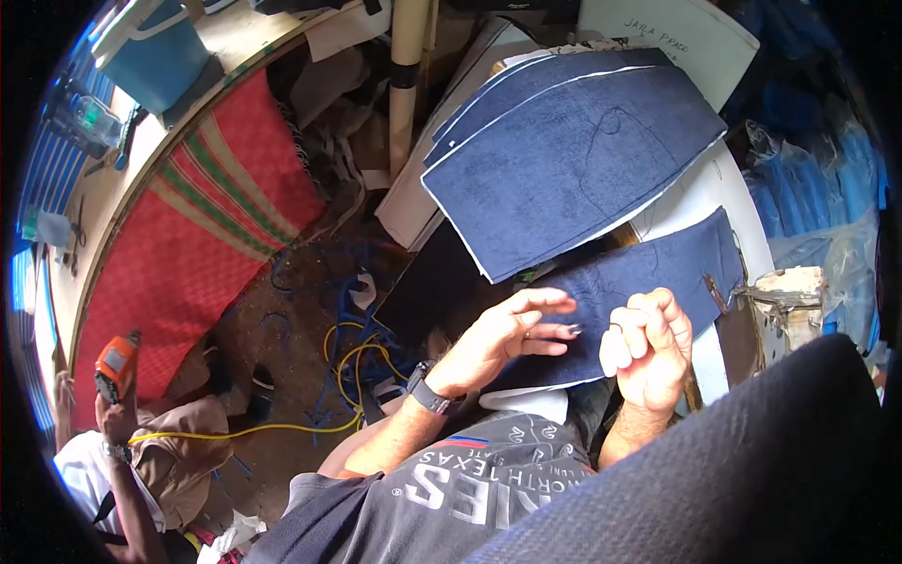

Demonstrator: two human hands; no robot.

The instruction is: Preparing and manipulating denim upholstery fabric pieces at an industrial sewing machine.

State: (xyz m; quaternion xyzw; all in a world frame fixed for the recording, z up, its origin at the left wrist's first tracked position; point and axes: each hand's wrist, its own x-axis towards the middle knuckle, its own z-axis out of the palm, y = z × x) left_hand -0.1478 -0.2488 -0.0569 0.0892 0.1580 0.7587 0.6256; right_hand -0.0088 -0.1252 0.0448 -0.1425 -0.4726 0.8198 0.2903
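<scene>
Over a dark blue fabric-covered panel [648, 273] my left hand [528, 324] hovers with its fingers apart and nothing visible in them. A watch band circles its wrist. To its right, my right hand [651, 343] has its fingers curled in toward the palm; whether something small is held there is hidden. Farther off, several dark blue panels with white edges [564, 155] lie stacked and overlapping. A loose dark thread [615, 117] loops across the top one.
At the left, a co-worker's hand [115, 414] holds an orange power tool [116, 365] beside a yellow cord [235, 430]. Red striped fabric [197, 211] hangs below a table edge with a blue bucket [155, 61]. A post [406, 103] stands behind; a dark grey textured piece [742, 461] rises close at right.
</scene>
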